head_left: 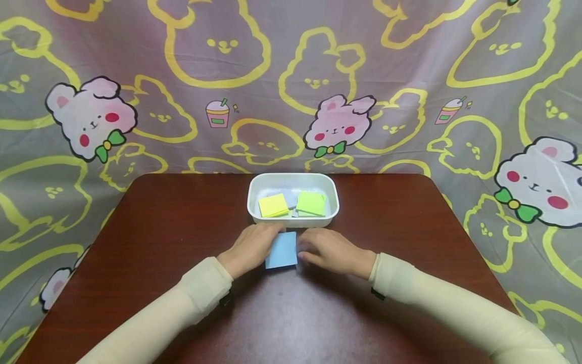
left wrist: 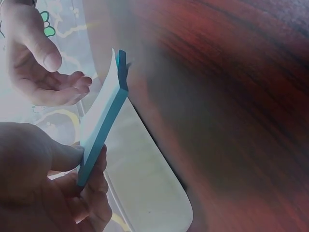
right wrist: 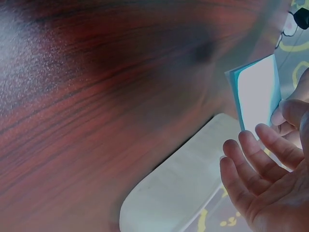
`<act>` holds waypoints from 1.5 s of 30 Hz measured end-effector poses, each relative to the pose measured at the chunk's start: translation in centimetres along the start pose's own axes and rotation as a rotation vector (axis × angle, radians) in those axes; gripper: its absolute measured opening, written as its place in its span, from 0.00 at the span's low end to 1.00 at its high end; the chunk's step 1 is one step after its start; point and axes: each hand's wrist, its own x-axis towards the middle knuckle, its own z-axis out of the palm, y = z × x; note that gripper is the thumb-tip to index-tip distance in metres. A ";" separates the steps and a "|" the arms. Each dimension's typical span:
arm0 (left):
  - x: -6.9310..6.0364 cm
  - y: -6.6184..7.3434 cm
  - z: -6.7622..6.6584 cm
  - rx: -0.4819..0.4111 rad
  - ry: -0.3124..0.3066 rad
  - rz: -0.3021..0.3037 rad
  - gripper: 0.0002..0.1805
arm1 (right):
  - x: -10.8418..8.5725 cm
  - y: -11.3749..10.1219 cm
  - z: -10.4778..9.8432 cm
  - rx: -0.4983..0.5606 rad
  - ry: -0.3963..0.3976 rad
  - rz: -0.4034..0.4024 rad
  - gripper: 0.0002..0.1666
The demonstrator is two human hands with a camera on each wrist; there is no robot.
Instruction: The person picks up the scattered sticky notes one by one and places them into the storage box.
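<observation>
My left hand [head_left: 252,248] pinches a blue pad of sticky notes [head_left: 282,250] by its left edge, between thumb and fingers, in front of the white container. In the left wrist view the left hand [left wrist: 58,179] grips one end of the pad [left wrist: 102,128], and at its far end the sheets stand a little apart. My right hand [head_left: 336,252] is beside the pad's right edge, slightly blurred. Its fingers [right wrist: 260,169] are spread and loosely bent in the right wrist view, close to the pad [right wrist: 258,94], with no grip on it.
Just beyond the hands stands a white container [head_left: 293,221]. It holds a yellow pad [head_left: 274,205], a green pad [head_left: 311,203] and paler pads partly hidden beneath. The brown table [head_left: 182,217] ends at a patterned curtain [head_left: 282,55] behind and at both sides.
</observation>
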 end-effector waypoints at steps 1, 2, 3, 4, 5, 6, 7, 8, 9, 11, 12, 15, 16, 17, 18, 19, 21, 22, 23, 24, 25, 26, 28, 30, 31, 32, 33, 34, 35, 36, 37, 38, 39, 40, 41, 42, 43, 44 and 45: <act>0.0 0.0 -0.1 -0.002 0.001 -0.002 0.12 | 0.0 0.0 0.0 0.001 -0.003 0.003 0.12; 0.0 0.0 -0.1 -0.002 0.001 -0.003 0.12 | 0.0 0.0 -0.1 0.004 -0.003 0.004 0.12; -0.1 0.0 -0.1 -0.001 0.002 -0.005 0.12 | 0.0 0.1 -0.1 0.007 -0.004 0.005 0.12; -0.1 0.0 -0.2 0.001 0.003 -0.005 0.12 | 0.0 0.1 -0.1 0.007 -0.004 0.007 0.12; -0.1 -0.1 -0.2 0.002 0.003 -0.006 0.12 | 0.0 0.1 -0.2 0.006 -0.005 0.007 0.12; -0.1 -0.1 -0.2 0.005 0.005 -0.005 0.12 | 0.0 0.1 -0.3 0.005 -0.006 0.008 0.13; -0.1 -0.2 -0.2 0.005 0.006 -0.006 0.12 | 0.0 0.1 -0.3 0.001 -0.004 0.004 0.13; -0.1 -0.2 -0.3 0.005 0.007 -0.007 0.12 | 0.0 0.2 -0.4 0.002 -0.002 0.002 0.13; -0.1 -0.2 -0.3 0.004 0.008 -0.008 0.12 | 0.0 0.1 -0.5 -0.001 -0.001 -0.001 0.13; 0.0 -0.2 -0.3 0.004 0.012 -0.009 0.13 | -0.1 0.1 -0.5 -0.003 0.005 -0.005 0.14; 0.0 -0.3 -0.3 0.005 0.016 -0.008 0.13 | -0.1 0.1 -0.5 -0.004 0.009 -0.008 0.14; 0.0 -0.3 -0.4 0.008 0.018 -0.011 0.14 | -0.1 0.0 -0.5 -0.005 0.014 -0.010 0.14; 0.1 -0.3 -0.4 0.007 0.015 -0.014 0.14 | -0.1 0.0 -0.4 -0.006 0.013 -0.009 0.15; 0.1 -0.3 -0.4 0.004 0.013 -0.016 0.14 | -0.1 0.0 -0.4 -0.009 0.011 -0.010 0.14; 0.1 -0.3 -0.4 0.004 0.008 -0.019 0.15 | -0.1 0.0 -0.4 -0.010 0.008 -0.010 0.14; 0.1 -0.3 -0.5 0.006 0.008 -0.020 0.15 | -0.1 0.0 -0.3 -0.014 0.005 -0.010 0.14; 0.2 -0.3 -0.6 0.008 0.006 -0.022 0.14 | -0.1 0.1 -0.3 -0.020 0.001 -0.012 0.13; 0.2 -0.3 -0.6 0.011 0.008 -0.023 0.14 | -0.1 0.1 -0.2 -0.024 0.003 -0.015 0.13; 0.3 -0.2 -0.7 0.016 0.009 -0.024 0.14 | -0.1 0.2 -0.2 -0.025 0.006 -0.019 0.13; 0.3 -0.2 -0.7 0.021 0.009 -0.026 0.13 | 0.0 0.2 -0.2 -0.028 0.009 -0.021 0.13; 0.3 -0.2 -0.8 0.024 0.012 -0.027 0.13 | 0.0 0.2 -0.3 -0.031 0.014 -0.025 0.12; 0.3 -0.2 -0.8 0.023 0.008 -0.031 0.13 | 0.0 0.3 -0.3 -0.030 0.020 -0.029 0.12; 0.4 -0.3 -0.9 0.024 0.006 -0.035 0.13 | 0.0 0.3 -0.3 -0.032 0.026 -0.032 0.12; 0.4 -0.3 -0.9 0.022 0.003 -0.038 0.14 | 0.0 0.3 -0.3 -0.032 0.026 -0.032 0.13; 0.4 -0.3 -0.9 0.020 0.003 -0.039 0.14 | 0.1 0.3 -0.3 -0.031 0.025 -0.033 0.13; 0.4 -0.3 -0.9 0.016 0.002 -0.040 0.14 | 0.1 0.3 -0.3 -0.027 0.023 -0.033 0.13; 0.4 -0.3 -0.9 0.016 0.003 -0.040 0.14 | 0.1 0.4 -0.3 -0.028 0.020 -0.033 0.14; 0.5 -0.4 -0.9 0.016 0.005 -0.041 0.14 | 0.1 0.4 -0.3 -0.030 0.019 -0.033 0.14; 0.5 -0.4 -0.9 0.017 0.008 -0.039 0.15 | 0.1 0.4 -0.3 -0.031 0.020 -0.033 0.14; 0.5 -0.4 -0.9 0.018 0.013 -0.037 0.15 | 0.1 0.4 -0.3 -0.035 0.020 -0.034 0.14; 0.5 -0.4 -0.9 0.018 0.017 -0.034 0.15 | 0.1 0.4 -0.3 -0.040 0.023 -0.034 0.14; 0.5 -0.4 -1.0 0.020 0.021 -0.031 0.15 | 0.1 0.4 -0.3 -0.044 0.025 -0.032 0.14; 0.5 -0.4 -1.0 0.021 0.027 -0.026 0.15 | 0.1 0.4 -0.4 -0.050 0.026 -0.030 0.14; 0.5 -0.5 -1.1 0.021 0.031 -0.023 0.16 | 0.2 0.3 -0.4 -0.052 0.027 -0.027 0.14; 0.5 -0.5 -1.1 0.021 0.035 -0.018 0.16 | 0.2 0.3 -0.5 -0.054 0.028 -0.023 0.14; 0.5 -0.5 -1.2 0.020 0.036 -0.016 0.16 | 0.2 0.3 -0.6 -0.054 0.028 -0.019 0.14; 0.6 -0.5 -1.2 0.021 0.038 -0.014 0.16 | 0.2 0.3 -0.6 -0.051 0.028 -0.015 0.14; 0.6 -0.5 -1.2 0.021 0.041 -0.012 0.16 | 0.2 0.3 -0.7 -0.049 0.028 -0.011 0.14; 0.6 -0.5 -1.3 0.019 0.041 -0.013 0.16 | 0.2 0.3 -0.8 -0.048 0.029 -0.008 0.14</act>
